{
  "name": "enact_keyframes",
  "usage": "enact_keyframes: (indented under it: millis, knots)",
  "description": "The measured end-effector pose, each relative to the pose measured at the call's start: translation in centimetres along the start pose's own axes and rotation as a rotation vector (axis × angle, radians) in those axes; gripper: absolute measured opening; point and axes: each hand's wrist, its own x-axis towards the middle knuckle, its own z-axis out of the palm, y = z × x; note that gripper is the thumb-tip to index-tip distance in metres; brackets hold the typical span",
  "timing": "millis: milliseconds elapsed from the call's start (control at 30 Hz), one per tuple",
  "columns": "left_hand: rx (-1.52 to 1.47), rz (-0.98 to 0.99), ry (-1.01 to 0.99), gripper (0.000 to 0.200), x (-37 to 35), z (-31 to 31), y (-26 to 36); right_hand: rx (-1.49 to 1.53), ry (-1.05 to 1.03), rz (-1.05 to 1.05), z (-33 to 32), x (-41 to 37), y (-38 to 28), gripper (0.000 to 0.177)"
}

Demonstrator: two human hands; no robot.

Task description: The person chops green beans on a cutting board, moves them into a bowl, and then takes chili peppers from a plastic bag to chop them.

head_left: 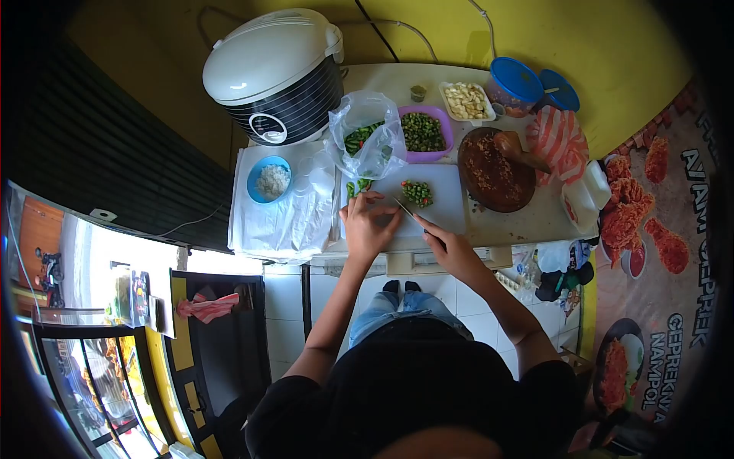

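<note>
A white cutting board (449, 177) lies in front of me on the counter. My right hand (453, 251) is closed around the handle of a knife (405, 208), whose blade points left across the board. Just beyond the blade sits a small heap of chopped green chilies (417, 193) with some red bits. My left hand (368, 226) rests at the board's left part, its thumb apart from the bent fingers. Several larger green chilies (357, 187) lie right by its fingertips; whether they touch is hard to see.
Behind the board are a plastic bag (367, 126) of green chilies, a purple container (451, 138) of chopped ones and a tray of garlic cloves (466, 101). A stone mortar (493, 191) with a pestle (521, 151) stands right. Left are a blue bowl (258, 193) and a rice cooker (279, 76).
</note>
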Motion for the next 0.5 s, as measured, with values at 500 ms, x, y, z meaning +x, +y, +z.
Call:
enact_keyframes:
  millis: [500]
  knots:
    - [-0.012,-0.013,-0.025,0.007,0.0,0.3,0.1,0.093,-0.003,0.032,0.2,0.8,-0.1,0.041]
